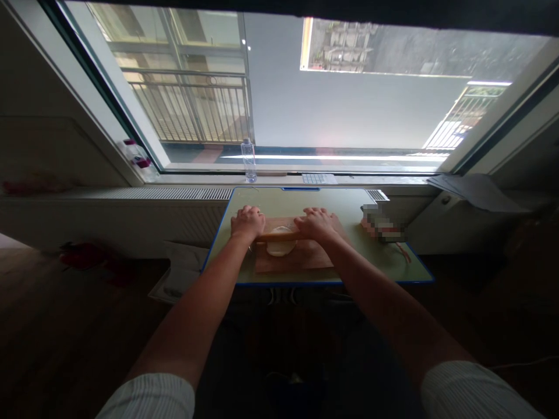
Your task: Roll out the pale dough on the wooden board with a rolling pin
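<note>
The fingers of the left hand (248,222) are bending forward at the left end of a slim, light-brown wooden rolling pin (279,237), and those of the right hand (321,223) are reaching forward at its right end; whether either set is closing around the wood, I cannot tell, since the backs of the hands are hiding the undersides. Between the hands, the pin is lying crosswise over a flat, round, pale piece of dough (282,249), which is showing on both its near and far sides. The dough is resting on a reddish-brown rectangular wooden board (308,259), and the board is sitting on a pale green tabletop with a blue edge (236,212). Toward the table's right side, a pixelated object (384,224) is lying well apart from the board. Beyond, a clear plastic bottle (248,162) is standing upright on the white windowsill (279,180).
</note>
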The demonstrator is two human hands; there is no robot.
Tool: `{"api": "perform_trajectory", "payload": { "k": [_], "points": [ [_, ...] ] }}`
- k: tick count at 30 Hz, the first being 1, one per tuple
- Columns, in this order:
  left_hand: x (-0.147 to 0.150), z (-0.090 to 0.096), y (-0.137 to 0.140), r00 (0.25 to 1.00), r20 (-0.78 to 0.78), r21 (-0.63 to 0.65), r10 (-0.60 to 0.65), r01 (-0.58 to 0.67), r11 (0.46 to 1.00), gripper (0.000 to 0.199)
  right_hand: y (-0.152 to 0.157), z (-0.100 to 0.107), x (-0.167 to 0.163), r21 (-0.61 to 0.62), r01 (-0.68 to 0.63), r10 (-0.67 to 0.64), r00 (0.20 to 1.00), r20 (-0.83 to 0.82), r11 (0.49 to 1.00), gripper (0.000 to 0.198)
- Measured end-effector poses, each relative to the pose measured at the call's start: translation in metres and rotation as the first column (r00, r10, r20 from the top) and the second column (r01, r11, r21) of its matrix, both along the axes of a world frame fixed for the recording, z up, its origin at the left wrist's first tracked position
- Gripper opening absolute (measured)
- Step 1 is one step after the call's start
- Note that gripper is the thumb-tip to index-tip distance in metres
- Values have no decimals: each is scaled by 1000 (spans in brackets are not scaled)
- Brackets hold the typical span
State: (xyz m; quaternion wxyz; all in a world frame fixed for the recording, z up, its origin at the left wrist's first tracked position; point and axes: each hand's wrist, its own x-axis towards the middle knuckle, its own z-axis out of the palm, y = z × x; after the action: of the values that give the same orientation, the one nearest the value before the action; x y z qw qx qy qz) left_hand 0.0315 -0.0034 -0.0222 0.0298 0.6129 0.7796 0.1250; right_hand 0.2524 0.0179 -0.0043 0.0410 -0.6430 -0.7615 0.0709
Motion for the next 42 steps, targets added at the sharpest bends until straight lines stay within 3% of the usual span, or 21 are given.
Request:
{"api": "perform_trajectory", "payload": {
  "k": [6, 12, 35, 42],
  "points": [
    [-1, 2, 26, 999, -35, 40, 17, -16, 999, 42, 38, -10, -8, 87, 66, -58, 995, -83, 994, 58],
    [-2, 1, 37, 999, -47, 32, 4, -3, 999, 42, 50, -15, -9, 103, 66, -55, 993, -106, 992, 55],
    [4, 1, 2, 997, -72, 2, -38, 38, 999, 41, 15, -11, 0, 2, 93, -92, 988, -125, 996, 62],
    [8, 6, -16, 997, -69, -5, -36, 36, 999, 41, -1, -6, 3, 10, 46, -45, 995, -89, 999, 57]
  ]
}}
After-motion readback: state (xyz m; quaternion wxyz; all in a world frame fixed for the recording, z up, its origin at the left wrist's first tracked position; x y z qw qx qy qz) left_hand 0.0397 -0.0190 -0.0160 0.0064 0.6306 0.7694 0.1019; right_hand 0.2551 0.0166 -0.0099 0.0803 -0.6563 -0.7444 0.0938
